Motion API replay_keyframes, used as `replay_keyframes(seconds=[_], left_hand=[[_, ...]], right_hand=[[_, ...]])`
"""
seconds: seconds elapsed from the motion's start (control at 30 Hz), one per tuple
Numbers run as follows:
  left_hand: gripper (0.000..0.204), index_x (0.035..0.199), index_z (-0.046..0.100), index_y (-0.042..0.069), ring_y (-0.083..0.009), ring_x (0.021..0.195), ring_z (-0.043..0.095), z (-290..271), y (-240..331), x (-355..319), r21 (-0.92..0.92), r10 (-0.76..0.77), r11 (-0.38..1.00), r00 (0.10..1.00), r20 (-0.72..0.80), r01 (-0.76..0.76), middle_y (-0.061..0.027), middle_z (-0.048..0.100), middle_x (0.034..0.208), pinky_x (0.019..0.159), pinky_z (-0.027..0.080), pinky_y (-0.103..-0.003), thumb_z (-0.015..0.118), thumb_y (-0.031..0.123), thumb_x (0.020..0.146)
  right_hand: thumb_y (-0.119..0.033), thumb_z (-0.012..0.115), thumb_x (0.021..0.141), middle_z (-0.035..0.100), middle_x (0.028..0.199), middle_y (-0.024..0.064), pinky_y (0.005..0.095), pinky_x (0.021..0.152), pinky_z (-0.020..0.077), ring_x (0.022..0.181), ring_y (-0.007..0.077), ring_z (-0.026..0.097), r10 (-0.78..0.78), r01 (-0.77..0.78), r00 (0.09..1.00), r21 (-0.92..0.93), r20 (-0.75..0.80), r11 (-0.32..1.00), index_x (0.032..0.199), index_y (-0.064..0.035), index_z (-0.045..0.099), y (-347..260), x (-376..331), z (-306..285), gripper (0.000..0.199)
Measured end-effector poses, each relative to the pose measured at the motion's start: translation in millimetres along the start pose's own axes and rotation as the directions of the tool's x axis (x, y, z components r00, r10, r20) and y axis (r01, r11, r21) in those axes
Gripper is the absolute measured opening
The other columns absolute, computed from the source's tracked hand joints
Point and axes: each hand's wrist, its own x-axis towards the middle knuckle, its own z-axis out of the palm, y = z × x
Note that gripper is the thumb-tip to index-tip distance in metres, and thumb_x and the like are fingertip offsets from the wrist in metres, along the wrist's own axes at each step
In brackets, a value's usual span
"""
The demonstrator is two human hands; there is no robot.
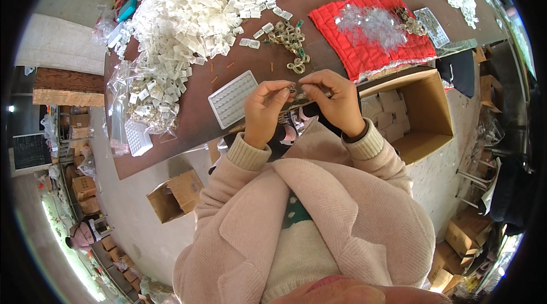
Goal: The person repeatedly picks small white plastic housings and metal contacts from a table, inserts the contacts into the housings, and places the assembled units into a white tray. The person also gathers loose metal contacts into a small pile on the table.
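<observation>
Close together at the table's near edge, my two hands meet fingertip to fingertip. My left hand (264, 111) pinches a small dark piece, perhaps a ring (291, 88), too small to name surely. The fingers of my right hand (337, 100) are closed beside it, and what they hold cannot be made out. Left of my left hand lies a white ridged tray (232, 100). Just beyond the fingertips is a loose pile of small green and gold ring-like pieces (289, 39). A red quilted cloth (364, 63) farther right carries a heap of clear plastic bags (373, 26).
A huge heap of small clear plastic boxes (188, 16) covers the brown table's (239, 64) far left. An open cardboard box (424, 113) stands under the right edge, holding smaller boxes. Another carton (175, 194) sits on the floor at left. Stacked cartons line both sides.
</observation>
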Motion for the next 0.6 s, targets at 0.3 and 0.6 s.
replay_keyframes(seconds=[0.3, 0.6], left_hand=[[0.015, 0.114, 0.062, -0.003, -0.0183, 0.096, 0.069, -3.8, -8.6, 1.4, -0.366, -0.246, 0.886, 0.958, 0.148, 0.284, -0.0113, 0.068, 0.112, 0.092, 0.059, -0.035, 0.056, 0.003, 0.101], [0.010, 0.106, 0.066, -0.002, -0.0118, 0.087, 0.068, -16.7, -18.0, 16.3, 0.230, -0.011, 0.972, 0.989, -0.150, 0.046, -0.0077, 0.071, 0.095, 0.075, 0.055, -0.026, 0.062, 0.003, 0.098]], right_hand=[[-0.005, 0.062, 0.100, 0.067, 0.093, 0.0011, 0.0215, 0.071, 0.0523, 0.083, 0.0044, 0.061, 0.180, -0.189, 0.981, 0.151, 0.072, 0.970, 0.110, 0.0018, 0.063, 12.5, 1.5, 17.4, 0.012], [-0.009, 0.070, 0.086, 0.070, 0.095, 0.0165, 0.0459, 0.078, 0.0513, 0.091, 0.0376, 0.063, -0.113, 0.005, 0.979, -0.528, -0.172, 0.849, 0.108, -0.0028, 0.066, 46.1, 45.8, 14.8, 0.023]])
